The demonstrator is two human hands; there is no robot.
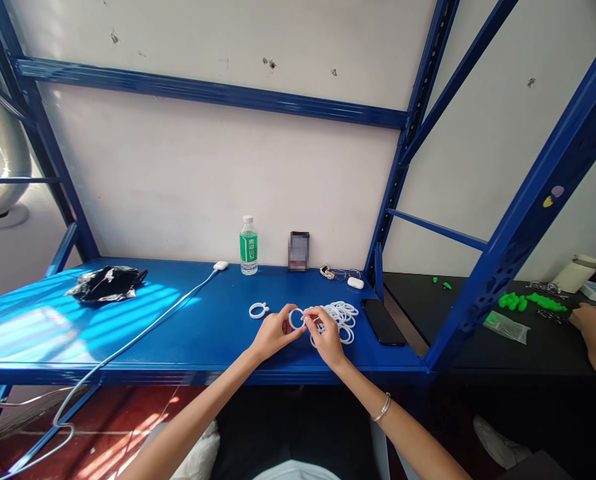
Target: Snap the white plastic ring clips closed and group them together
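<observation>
Between my two hands is a white ring (290,319), held just above the blue shelf. My left hand (274,333) grips its left and lower side, fingers closed round it. The fingertips of my right hand (326,339) pinch the ring's right side; whatever small part lies under them is hidden. Just beyond and partly behind my right hand lies a pile of similar white rings (345,313). A single white ring with a small knob (259,310) rests on the shelf, left of my left hand.
A black phone (383,322) and white earbud case (355,283) lie right. Behind stand a bottle (249,247) and a propped device (299,252). A cable (143,327) and crumpled black plastic (109,284) lie left. Beyond the blue post, another person's hand (595,327) is near green pieces (513,302).
</observation>
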